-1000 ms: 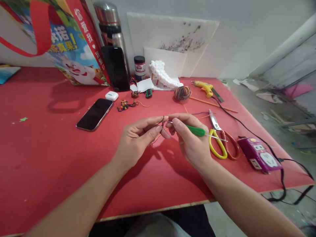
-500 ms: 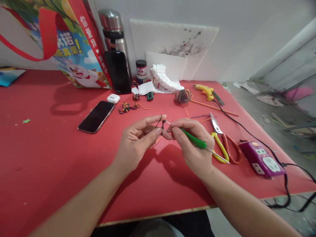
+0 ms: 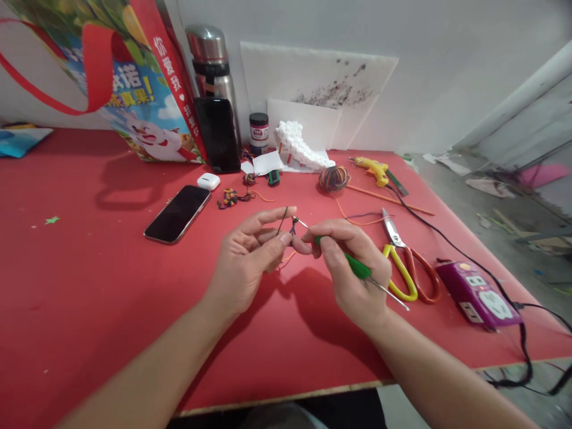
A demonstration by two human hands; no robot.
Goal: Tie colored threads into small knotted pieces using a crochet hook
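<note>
My left hand [image 3: 248,259] pinches a small dark piece of yarn [image 3: 294,226] between thumb and fingers, and a strand runs up over its raised index finger. A green-handled crochet hook [image 3: 356,266] is held in my right hand [image 3: 353,268] like a pen. Its metal tip meets the dark yarn just beside my left fingertips. An orange yarn end hangs below the left fingers. Behind the hands lies a multicoloured ball of yarn [image 3: 333,179], with an orange and purple strand trailing to the right. Part of the yarn piece is hidden by my fingers.
Scissors [image 3: 397,256] and a purple power socket [image 3: 481,295] lie to the right, near a yellow glue gun [image 3: 373,170] with its cord. A phone [image 3: 177,214], earbud case [image 3: 208,181] and small crocheted piece [image 3: 230,197] lie left. A steel flask [image 3: 214,65] and bag [image 3: 156,119] stand behind.
The crochet hook has shifted slightly in my right hand, its rear end now lower and further left. My left hand keeps its pinch on the yarn. The whole view has shifted a little.
</note>
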